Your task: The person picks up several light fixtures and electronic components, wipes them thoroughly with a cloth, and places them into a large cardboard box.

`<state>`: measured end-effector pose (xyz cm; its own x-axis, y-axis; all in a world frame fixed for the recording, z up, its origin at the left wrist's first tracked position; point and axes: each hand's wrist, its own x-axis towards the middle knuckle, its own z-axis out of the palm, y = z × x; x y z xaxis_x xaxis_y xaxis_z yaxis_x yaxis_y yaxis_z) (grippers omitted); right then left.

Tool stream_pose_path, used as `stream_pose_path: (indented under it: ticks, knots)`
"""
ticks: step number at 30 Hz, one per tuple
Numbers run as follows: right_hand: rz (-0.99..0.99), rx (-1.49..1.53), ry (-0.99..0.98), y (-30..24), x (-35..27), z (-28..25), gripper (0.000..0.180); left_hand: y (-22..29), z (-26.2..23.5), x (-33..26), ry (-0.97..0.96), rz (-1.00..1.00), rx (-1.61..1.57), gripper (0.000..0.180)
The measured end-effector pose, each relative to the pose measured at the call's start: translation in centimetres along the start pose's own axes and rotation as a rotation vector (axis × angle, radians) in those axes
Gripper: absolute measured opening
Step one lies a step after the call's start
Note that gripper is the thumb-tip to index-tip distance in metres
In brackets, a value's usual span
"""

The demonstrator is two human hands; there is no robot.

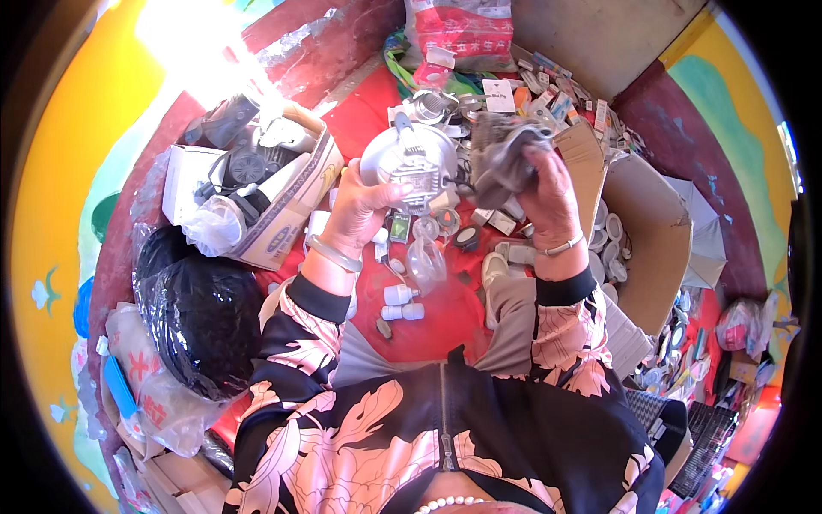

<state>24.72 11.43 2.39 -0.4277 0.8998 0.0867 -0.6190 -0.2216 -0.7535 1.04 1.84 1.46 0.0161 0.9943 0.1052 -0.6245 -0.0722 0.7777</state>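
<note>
My left hand (pixel 355 210) is closed on a round white-and-silver lamp fixture (pixel 413 158), thumb over the ribbed, boxy part on its back. Held up to the right of it, a crumpled grey-brown cloth (pixel 505 158) is gripped in my right hand (pixel 550 201); motion smears the cloth. A short dark cord seems to run from the fixture toward the cloth. Below my hands, on red cloth (pixel 445 321), lie white cylindrical pieces (pixel 398 295), a clear plastic bag (pixel 425 264) and a small green box (pixel 400 227).
A cardboard box (pixel 287 227) of dark lamp parts stands at left, above a black plastic bag (pixel 201 313). To the right, an open cardboard box (pixel 655 244) has white rings beside it. Small cartons (pixel 561 103) and a red-and-white sack (pixel 462 38) fill the back.
</note>
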Motion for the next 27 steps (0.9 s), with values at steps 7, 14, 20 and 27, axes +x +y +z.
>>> stream_pose_path:
  ticks: [7, 14, 20, 27]
  knots:
    - [0.225, -0.421, -0.171, 1.1, -1.2, 3.4, 0.046, -0.7, 0.7, -0.5, -0.011, -0.028, 0.009, 0.062]
    - [0.104, -0.644, -0.047, 2.5, -1.4, 4.0, 0.033, -1.5, 0.4, -0.2, -0.052, -0.049, 0.08, 0.059]
    - [0.027, -0.685, -0.071, 2.4, -1.4, 3.6, 0.033, -0.7, 0.5, -0.3, -0.111, -0.172, 0.223, 0.057]
    - [0.068, -0.857, -0.224, 0.9, -1.5, 3.6, 0.033, -2.0, 0.6, -0.7, -0.192, -0.253, 0.253, 0.061]
